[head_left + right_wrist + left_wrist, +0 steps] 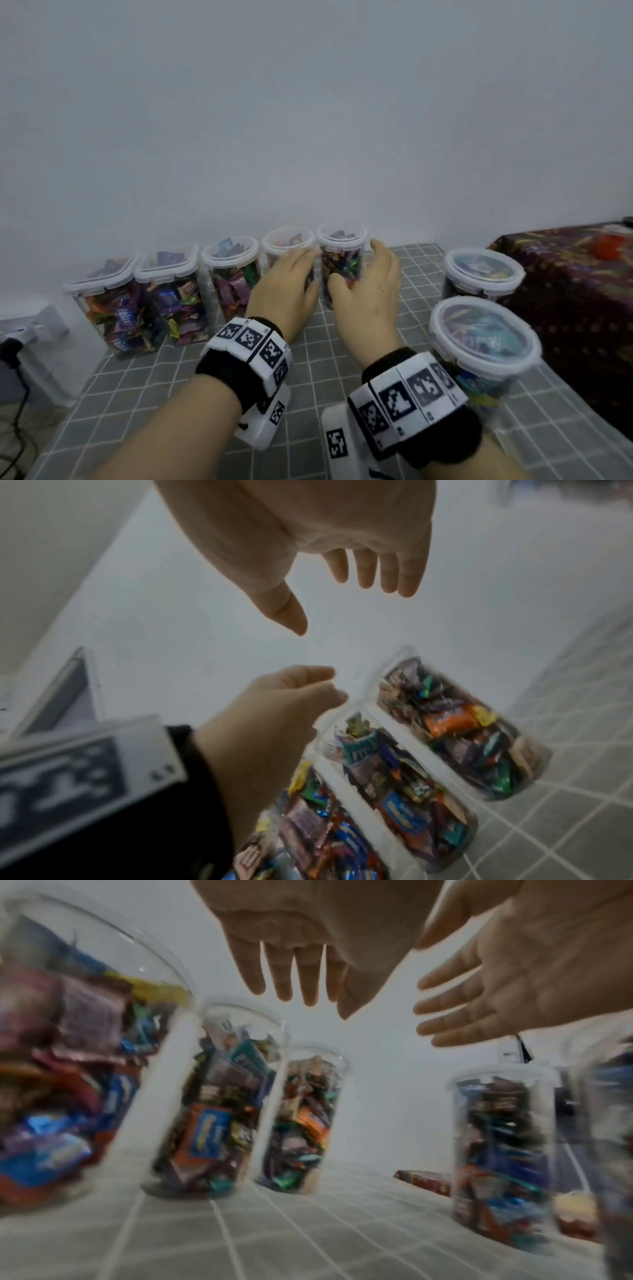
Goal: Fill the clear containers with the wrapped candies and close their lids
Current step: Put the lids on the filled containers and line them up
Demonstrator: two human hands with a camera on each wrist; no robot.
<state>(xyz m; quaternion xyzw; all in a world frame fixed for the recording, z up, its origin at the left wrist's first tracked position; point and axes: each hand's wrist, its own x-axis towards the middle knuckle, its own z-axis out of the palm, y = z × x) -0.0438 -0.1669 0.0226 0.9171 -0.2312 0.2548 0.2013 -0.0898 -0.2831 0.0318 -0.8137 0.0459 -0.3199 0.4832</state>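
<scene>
Five clear containers packed with wrapped candies stand in a row along the wall. The rightmost of them, a round container (342,263), stands between my two hands. My left hand (291,277) hovers with straight fingers in front of the neighbouring container (287,240). My right hand (366,284) is spread just right of the round container, thumb before it. In the wrist views both hands, the left (291,974) and the right (346,561), are empty and touch no container. Two lidded round containers (483,274) (486,346) stand to the right.
A grey checked cloth (171,394) covers the table. A white plug and cable (20,339) sit off the left edge. A dark patterned cloth (565,308) with an orange object (608,248) lies at the right. The white wall is right behind the row.
</scene>
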